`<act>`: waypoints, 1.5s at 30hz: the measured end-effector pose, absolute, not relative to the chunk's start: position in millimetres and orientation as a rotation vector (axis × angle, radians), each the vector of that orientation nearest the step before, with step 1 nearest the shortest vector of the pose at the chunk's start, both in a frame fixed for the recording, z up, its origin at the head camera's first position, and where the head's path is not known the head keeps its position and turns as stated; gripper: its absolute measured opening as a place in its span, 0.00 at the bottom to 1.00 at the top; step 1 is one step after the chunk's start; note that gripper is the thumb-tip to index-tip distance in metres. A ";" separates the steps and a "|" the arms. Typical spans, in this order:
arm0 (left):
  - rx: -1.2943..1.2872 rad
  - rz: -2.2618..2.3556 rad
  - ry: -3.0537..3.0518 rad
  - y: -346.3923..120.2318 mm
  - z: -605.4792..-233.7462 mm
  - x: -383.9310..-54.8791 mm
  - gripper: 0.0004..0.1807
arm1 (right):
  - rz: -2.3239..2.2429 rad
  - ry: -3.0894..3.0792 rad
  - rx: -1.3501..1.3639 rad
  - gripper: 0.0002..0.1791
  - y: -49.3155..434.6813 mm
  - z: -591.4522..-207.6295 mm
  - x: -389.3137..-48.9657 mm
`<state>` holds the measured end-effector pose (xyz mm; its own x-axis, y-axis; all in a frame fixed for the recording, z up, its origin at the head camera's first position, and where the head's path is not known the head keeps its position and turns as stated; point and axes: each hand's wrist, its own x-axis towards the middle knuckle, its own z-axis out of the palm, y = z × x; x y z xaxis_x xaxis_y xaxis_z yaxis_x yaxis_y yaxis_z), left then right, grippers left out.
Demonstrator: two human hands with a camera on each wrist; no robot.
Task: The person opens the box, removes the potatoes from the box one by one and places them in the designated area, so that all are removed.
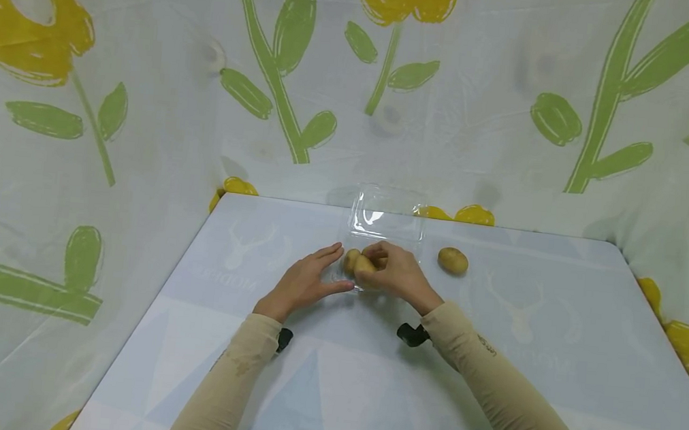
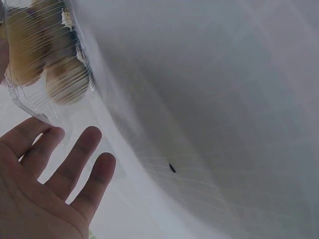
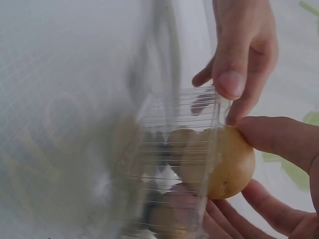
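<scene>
A clear plastic box [image 3: 172, 107] with ribbed walls stands near the far edge of the table, its lid [image 1: 389, 212] raised at the back. Several potatoes [image 2: 68, 79] show through its wall. My right hand [image 1: 399, 272] holds a potato [image 3: 233, 162] between thumb and fingers at the box's rim, partly inside it. At the box's left side is my left hand [image 1: 304, 281], fingers spread and fairly straight, with the thumb [image 3: 231, 82] against the rim. Another potato [image 1: 452, 261] lies on the table right of the box.
The pale table [image 1: 354, 380] carries faint deer-head and triangle prints. Behind it and to the left hangs a white curtain [image 1: 160, 137] with yellow flowers and green leaves. Dark wrist camera mounts [image 1: 412, 335] sit under both forearms.
</scene>
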<state>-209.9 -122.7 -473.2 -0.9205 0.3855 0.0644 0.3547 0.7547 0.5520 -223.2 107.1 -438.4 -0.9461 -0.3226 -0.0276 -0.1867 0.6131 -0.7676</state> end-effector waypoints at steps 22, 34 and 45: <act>0.607 0.890 2.897 -122.2 -473.7 -210.1 0.50 | -1.370 2.631 -0.511 0.32 124.8 -420.1 -209.0; 0.599 0.904 2.890 -121.5 -472.6 -209.2 0.50 | -1.489 2.587 -0.561 0.30 140.4 -418.5 -200.4; 0.610 0.899 2.890 -122.2 -474.0 -209.9 0.51 | -1.606 2.541 -0.510 0.28 165.3 -416.2 -201.0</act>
<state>-209.9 -122.2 -474.0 -0.9205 0.3854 0.0643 0.3540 0.7527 0.5551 -201.0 165.3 -416.2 -0.9399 -0.3270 0.0988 -0.2295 0.3903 -0.8916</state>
